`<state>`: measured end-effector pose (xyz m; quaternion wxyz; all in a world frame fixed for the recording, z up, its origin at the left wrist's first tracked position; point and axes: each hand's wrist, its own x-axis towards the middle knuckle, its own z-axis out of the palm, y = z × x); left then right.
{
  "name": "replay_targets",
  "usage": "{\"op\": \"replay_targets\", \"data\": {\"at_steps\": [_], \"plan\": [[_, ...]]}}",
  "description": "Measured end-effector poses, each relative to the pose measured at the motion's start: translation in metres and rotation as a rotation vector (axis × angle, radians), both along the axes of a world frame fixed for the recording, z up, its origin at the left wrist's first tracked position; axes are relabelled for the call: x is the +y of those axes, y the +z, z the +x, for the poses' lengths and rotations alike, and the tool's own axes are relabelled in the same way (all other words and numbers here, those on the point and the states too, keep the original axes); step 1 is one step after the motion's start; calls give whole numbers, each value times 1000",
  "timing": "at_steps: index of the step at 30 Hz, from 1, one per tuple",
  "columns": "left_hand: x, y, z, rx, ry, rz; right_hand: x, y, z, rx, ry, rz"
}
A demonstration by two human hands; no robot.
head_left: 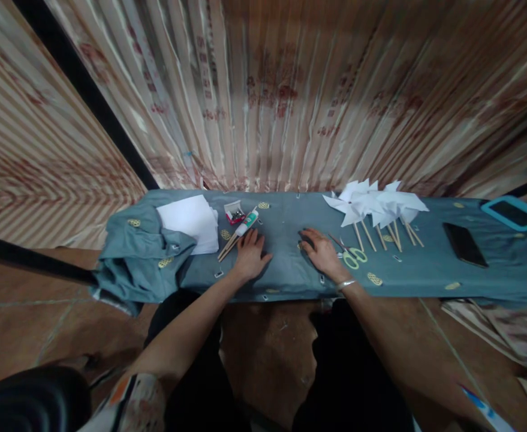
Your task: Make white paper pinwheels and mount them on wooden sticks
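Left hand (250, 255) and right hand (322, 251) are resting, empty grips spread, left of scissors (352, 258) lying handles-near, likely for reach.

Cloth (282, 264) cut off, R edge.

Striped floral curtain (272, 126) bhd cloth-covered tbl (285, 270); blk pole (89, 93) L; brn tiled flr (265, 345); dimly lit.

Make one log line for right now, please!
left hand: on cloth, beside sticks; right hand: on cloth, near scissors; holding: nothing visible; right side: pinwheels; left side: white paper
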<state>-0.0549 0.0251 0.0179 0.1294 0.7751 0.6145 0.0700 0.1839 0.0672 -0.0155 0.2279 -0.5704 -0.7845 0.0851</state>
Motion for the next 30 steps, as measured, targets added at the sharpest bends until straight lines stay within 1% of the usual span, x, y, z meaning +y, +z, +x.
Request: {"op": "replay_targets", "data": {"at_steps": [5,7,9,15,21,23,25,27,28,29,30], "plan": [[1,-5,-7,-61,-77,14,50,-3,-36,25,53,12],[2,-7,-12,-103,-99,23,65,-6,-45,44,48,20],[3,-9,-17,-146,-110,27,74,-8,-47,64,48,25],[6,-13,-26,-226,-122,41,72,-8,-44,131,77,34],[7,-15,-33,-253,-123,83,74,-6,-56,211,77,13],[8,-15,-33,-251,-125,85,69,-3,-59,244,84,-13],[8,-16,-34,-250,-124,87,54,3,-59,273,115,-58],[9,-17,-35,-253,-134,83,30,13,-53,306,194,-145],[10,-17,-35,-259,-141,80,17,18,-50,334,256,-219],[11,-18,-36,-266,-147,77,6,23,-47,422,348,-392],[11,-19,-37,-275,-151,77,-3,27,-45,487,397,-536]]}}
